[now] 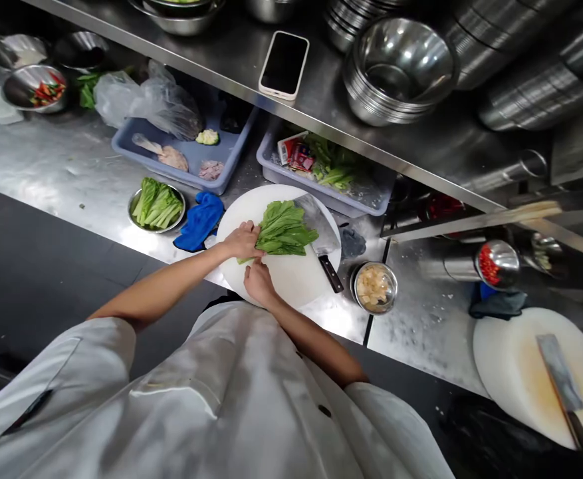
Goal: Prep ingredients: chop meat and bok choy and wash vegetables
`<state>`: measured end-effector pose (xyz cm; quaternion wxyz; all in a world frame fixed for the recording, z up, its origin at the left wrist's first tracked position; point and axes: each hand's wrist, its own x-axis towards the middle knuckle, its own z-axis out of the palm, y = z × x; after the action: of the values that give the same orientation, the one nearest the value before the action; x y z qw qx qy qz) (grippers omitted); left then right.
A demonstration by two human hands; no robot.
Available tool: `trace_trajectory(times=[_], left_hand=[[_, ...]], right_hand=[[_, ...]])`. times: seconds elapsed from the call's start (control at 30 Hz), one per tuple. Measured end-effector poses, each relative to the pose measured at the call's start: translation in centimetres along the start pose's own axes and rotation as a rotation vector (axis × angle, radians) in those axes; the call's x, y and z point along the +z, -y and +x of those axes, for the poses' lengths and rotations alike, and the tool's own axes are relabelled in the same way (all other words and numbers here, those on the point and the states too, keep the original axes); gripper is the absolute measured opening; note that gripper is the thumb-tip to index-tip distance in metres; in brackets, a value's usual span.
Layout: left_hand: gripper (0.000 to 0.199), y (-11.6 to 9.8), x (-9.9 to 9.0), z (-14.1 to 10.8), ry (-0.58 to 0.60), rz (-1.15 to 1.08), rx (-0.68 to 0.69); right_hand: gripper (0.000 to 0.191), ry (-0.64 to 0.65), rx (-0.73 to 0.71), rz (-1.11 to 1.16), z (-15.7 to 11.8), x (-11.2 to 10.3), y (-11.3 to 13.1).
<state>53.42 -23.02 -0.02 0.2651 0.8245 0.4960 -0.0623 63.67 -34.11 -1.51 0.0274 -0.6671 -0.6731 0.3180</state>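
Note:
A bunch of leafy greens (286, 229) lies on the round white cutting board (291, 286), leaves pointing right. My left hand (241, 241) is closed over its stem end. Just below, my right hand (260, 281) is curled shut at the stem ends; what its fingers hold is hidden. Partly under the leaves at the right rests a cleaver (321, 229), its dark handle toward me and no hand on it. Left of the board are a crumpled blue cloth (201, 219) and a steel bowl of cut green lettuce (156, 205).
Behind the board stand two blue-grey trays (231, 176) of food under a steel shelf (316, 120), which holds a phone (284, 64) and stacked bowls (395, 73). At the right are a bowl of pale slices (373, 288) and a second board (510, 372) with another cleaver (560, 372).

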Motion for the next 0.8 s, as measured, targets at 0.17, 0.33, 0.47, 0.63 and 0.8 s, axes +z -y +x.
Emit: trace_trajectory(times=[0.17, 0.33, 0.47, 0.63, 0.8], left_hand=[[0.085, -0.2, 0.2, -0.1, -0.083, 0.012, -0.146], [0.117, -0.6, 0.5, -1.6, -0.029, -0.068, -0.131], [0.124, -2.2, 1.1, -2.1, -0.052, 0.051, -0.231], [0.108, -4.0, 1.9, -1.8, -0.141, 0.089, -0.344], [0.083, -4.3, 1.9, -1.8, -0.173, 0.093, -0.38]], right_hand=[[0.028, -0.041, -0.018, 0.042, 1.5, -2.5, -2.9], [0.024, -0.037, -0.124, 0.164, 2.9, -3.5, -5.1], [0.026, 0.01, -0.219, 0.093, 2.1, -4.9, -6.2], [0.037, -0.236, 0.068, -0.344, -1.9, -7.7, -11.2], [0.051, -0.236, 0.204, -0.576, -2.0, -11.1, -16.5]])
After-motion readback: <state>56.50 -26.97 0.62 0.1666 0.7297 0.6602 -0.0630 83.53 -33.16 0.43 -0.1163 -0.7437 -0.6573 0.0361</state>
